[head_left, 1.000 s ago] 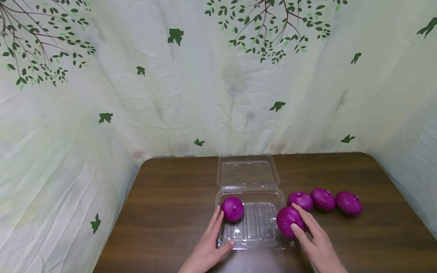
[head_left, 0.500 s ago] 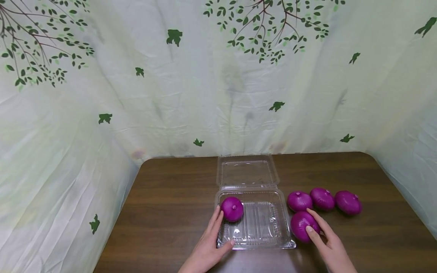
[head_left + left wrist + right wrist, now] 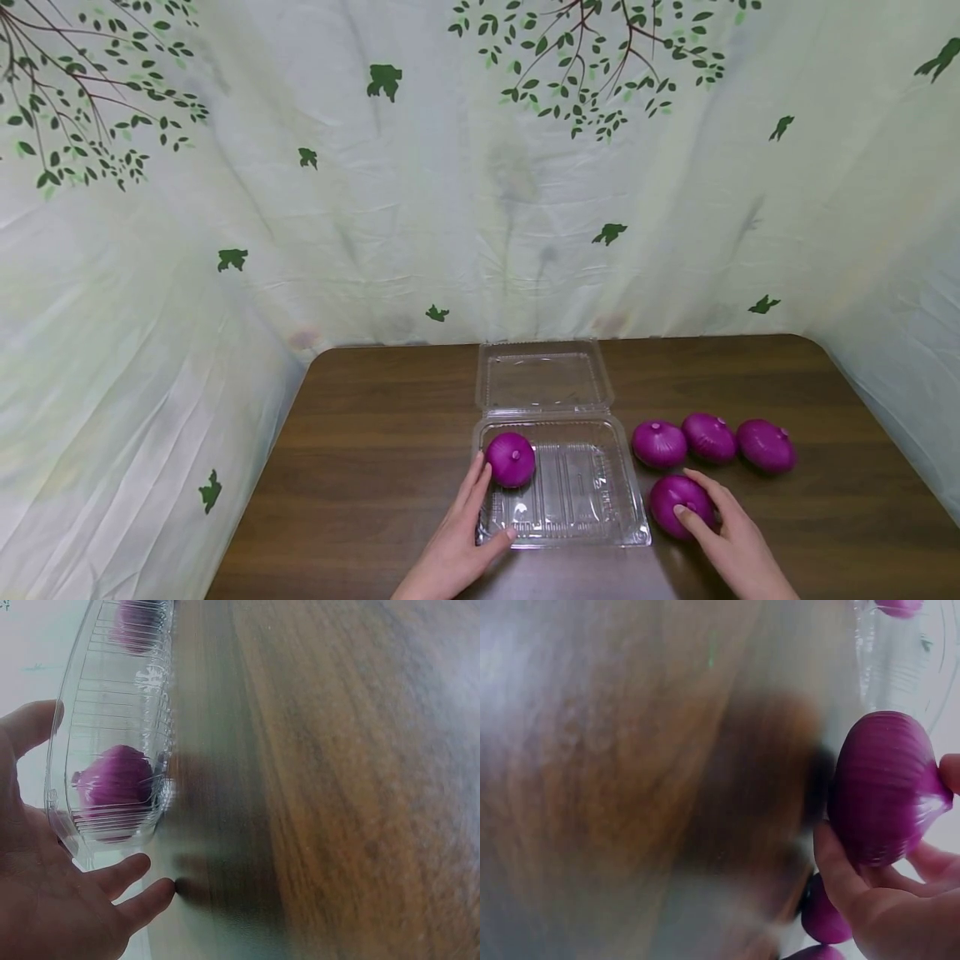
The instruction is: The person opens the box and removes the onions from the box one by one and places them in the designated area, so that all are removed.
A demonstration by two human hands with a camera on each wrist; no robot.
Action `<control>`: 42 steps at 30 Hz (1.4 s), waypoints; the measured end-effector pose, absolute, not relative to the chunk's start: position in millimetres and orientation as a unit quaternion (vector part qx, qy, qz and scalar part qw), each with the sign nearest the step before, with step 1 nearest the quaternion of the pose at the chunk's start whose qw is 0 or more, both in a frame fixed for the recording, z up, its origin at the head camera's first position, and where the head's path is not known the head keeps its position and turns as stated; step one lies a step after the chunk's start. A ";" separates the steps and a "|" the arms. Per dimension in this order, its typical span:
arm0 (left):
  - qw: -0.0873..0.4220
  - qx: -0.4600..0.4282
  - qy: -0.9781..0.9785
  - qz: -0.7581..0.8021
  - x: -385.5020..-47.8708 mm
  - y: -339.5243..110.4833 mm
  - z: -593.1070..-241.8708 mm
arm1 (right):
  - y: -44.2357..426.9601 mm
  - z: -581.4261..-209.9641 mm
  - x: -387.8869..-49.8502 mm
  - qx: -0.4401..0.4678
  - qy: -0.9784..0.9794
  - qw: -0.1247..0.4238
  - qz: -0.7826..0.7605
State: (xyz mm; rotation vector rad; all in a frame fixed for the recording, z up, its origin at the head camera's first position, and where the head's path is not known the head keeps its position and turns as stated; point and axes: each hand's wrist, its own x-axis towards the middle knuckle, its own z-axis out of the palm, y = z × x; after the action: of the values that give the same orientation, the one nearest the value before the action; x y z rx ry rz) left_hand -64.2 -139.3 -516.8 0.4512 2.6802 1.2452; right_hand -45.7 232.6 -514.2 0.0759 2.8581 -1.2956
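Observation:
A clear plastic clamshell container (image 3: 558, 537) lies with its lid (image 3: 543, 379) folded back. One purple onion (image 3: 511, 460) sits in its left part, also seen through the wall in the left wrist view as a purple onion (image 3: 116, 780). My left hand (image 3: 459, 533) rests along the container's left side and front corner, fingers fairly straight. Right of the container, my right hand (image 3: 723, 533) grips another purple onion (image 3: 681, 506) between thumb and fingers. In the right wrist view the fingers (image 3: 844, 877) curve round that onion (image 3: 885, 787); whether it touches the table cannot be told.
Three more purple onions stand in a row behind my right hand: a left onion (image 3: 659, 443), a middle onion (image 3: 709, 438) and a right onion (image 3: 767, 446). The brown wooden table (image 3: 375, 450) ends at a pale leaf-printed curtain (image 3: 420, 208).
My right hand has moved the onion rightward and slightly toward me, off the container's right rim and apart from the row. My left hand has stayed in place.

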 end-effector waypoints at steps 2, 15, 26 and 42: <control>0.076 0.151 0.894 0.416 -64.1 -139.3 -516.8 | 233.8 -514.8 -47.3 0.023 0.908 0.013 -0.419; 0.071 0.152 0.896 0.410 -63.8 -139.4 -518.7 | 236.2 -513.5 -54.3 0.029 0.903 0.045 -0.426; 0.075 0.150 0.894 0.414 -64.1 -138.6 -519.8 | 243.4 -513.8 -52.3 0.032 0.901 0.047 -0.430; 0.080 0.147 0.892 0.419 -64.3 -138.2 -518.1 | 196.8 -500.9 -55.8 -0.104 0.886 -0.245 -0.380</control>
State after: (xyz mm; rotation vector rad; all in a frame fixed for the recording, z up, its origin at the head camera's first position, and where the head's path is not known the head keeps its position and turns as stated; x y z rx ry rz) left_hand -64.3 -138.2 -518.1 0.4401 2.6701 1.2535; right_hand -55.8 196.8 -500.9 -0.3917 3.3230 -1.4264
